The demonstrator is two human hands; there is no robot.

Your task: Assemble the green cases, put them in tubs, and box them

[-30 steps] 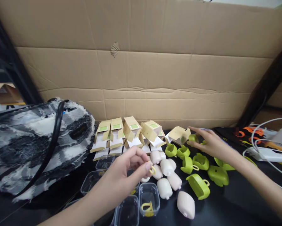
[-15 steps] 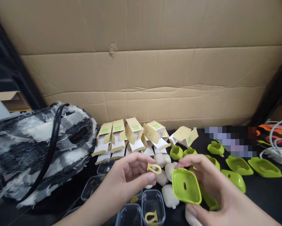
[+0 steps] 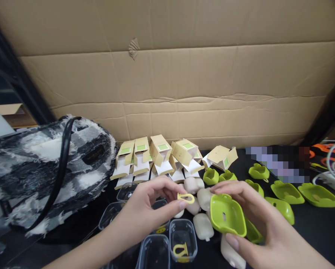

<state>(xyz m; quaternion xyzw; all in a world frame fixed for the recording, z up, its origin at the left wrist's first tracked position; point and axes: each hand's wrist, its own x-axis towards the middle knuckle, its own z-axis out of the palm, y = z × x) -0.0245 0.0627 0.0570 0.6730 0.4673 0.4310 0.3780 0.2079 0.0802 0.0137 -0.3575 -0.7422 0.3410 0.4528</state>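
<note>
My left hand [image 3: 156,209] pinches a small yellow plastic loop [image 3: 185,197] with a flat base between thumb and fingers. To its right, my right hand [image 3: 257,220] holds a green plastic case shell [image 3: 229,216] by its edges, its hollow inside facing me and a small slot showing in it. The loop and the shell are apart. Beneath the hands lie several off-white rounded cases [image 3: 203,226]. A clear plastic box [image 3: 183,233] below holds another yellow loop [image 3: 180,250].
Several more green shells [image 3: 287,192] lie at the right. Opened small cardboard boxes [image 3: 161,149] stand in a row along the back, before a large cardboard sheet [image 3: 184,74]. A black-and-white fuzzy bag [image 3: 83,157] fills the left. White cables [image 3: 328,164] lie far right.
The green shell has tilted in my right hand, so more of its hollow inside shows. My left hand keeps the yellow loop, shifted slightly right. The whole view has shifted a little.
</note>
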